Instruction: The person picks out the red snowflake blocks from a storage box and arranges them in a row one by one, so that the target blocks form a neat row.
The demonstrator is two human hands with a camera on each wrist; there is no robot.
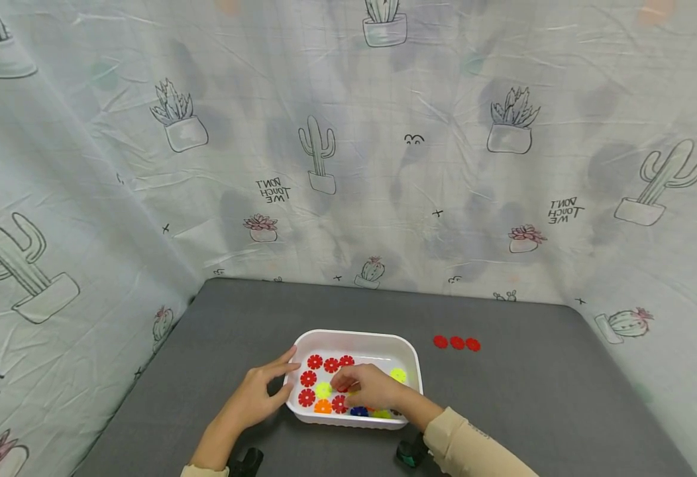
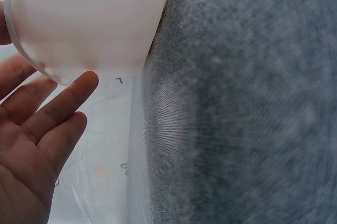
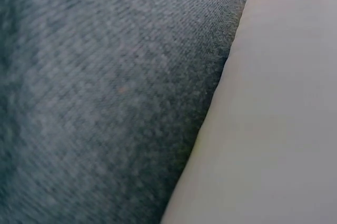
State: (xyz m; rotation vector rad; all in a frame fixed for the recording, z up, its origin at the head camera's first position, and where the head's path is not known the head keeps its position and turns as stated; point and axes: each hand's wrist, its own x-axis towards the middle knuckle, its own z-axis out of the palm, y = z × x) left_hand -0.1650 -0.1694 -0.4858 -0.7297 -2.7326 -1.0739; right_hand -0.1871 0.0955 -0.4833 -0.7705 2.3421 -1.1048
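A white plastic tray [image 1: 357, 339] on the grey table holds flat notched discs: red discs [image 1: 315, 362], yellow-green discs [image 1: 398, 375], an orange disc [image 1: 322, 406] and a dark blue disc [image 1: 358, 411]. My left hand [image 1: 257, 394] touches the tray's left end, fingers spread along its rim; in the left wrist view, fingertips [image 2: 90, 79] rest near the outer wall. Bent over the middle of the tray, my right hand [image 1: 375, 387] has its fingertips down among the discs. A bit of red shows between its thumb and fingers; whether they pinch it I cannot tell.
Three red discs [image 1: 457, 342] lie in a row on the grey table [image 1: 521, 384], right of the tray. Behind and beside the table hangs a pale curtain [image 1: 384, 179] with cactus prints. The tray's long side wall [image 3: 263, 118] fills much of the right wrist view.
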